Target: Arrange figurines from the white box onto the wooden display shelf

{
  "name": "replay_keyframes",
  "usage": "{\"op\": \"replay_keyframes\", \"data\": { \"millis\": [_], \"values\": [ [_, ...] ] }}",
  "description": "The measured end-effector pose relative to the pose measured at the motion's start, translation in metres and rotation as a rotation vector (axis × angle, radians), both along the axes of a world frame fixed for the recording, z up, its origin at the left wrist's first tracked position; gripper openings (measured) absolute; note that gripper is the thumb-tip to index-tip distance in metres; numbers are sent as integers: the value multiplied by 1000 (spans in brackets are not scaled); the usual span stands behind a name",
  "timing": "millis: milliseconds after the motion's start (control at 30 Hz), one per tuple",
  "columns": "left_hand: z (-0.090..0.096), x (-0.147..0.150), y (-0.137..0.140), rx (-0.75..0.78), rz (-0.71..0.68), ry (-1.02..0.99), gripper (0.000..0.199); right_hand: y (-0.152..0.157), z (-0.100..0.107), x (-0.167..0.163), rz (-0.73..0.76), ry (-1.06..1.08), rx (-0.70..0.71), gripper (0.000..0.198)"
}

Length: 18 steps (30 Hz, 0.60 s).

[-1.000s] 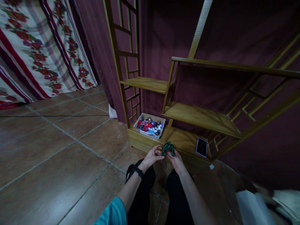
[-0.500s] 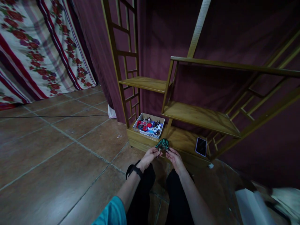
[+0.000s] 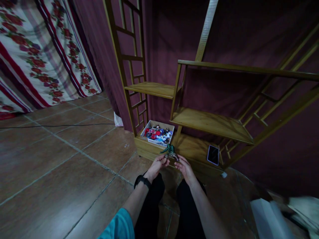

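Observation:
A small green figurine (image 3: 170,150) with a patterned brownish part below is held in front of the low shelf. My left hand (image 3: 159,164) pinches it at its lower left, fingers closed. On the other side, the fingers of my right hand (image 3: 184,168) close on its lower right end. What exactly the figurine depicts is too small to tell. Just beyond it, a shallow open cardboard box (image 3: 150,139) sits on the bottom shelf (image 3: 190,145). Inside the box lie several small colourful figures (image 3: 159,132), red, white, blue and black.
A phone (image 3: 213,155) lies at the right of the bottom shelf. Wooden shelves (image 3: 211,125) and lattice sides rise ahead, before a dark red curtain (image 3: 159,43). A black cable (image 3: 57,125) crosses the tiled floor at left. White items (image 3: 266,217) lie blurred at lower right.
The figurine has been turned in my fingers, so its patterned lower part now shows below the green. Both hands stay near the same place. The view has shifted slightly.

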<state>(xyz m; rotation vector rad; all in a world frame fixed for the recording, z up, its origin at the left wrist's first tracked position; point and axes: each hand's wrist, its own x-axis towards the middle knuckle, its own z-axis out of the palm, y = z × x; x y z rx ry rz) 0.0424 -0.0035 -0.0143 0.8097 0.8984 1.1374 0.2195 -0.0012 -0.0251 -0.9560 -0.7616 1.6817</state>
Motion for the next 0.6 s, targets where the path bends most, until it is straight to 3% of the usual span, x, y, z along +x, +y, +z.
{"op": "replay_keyframes", "data": {
  "millis": [333,600],
  "values": [
    [8,0,-4,53,-39,11,31,3,-6,0,-28,31,-42,36],
    [8,3,-4,40,19,-1,44,6,-9,-1,-22,39,-65,39]
  ]
}}
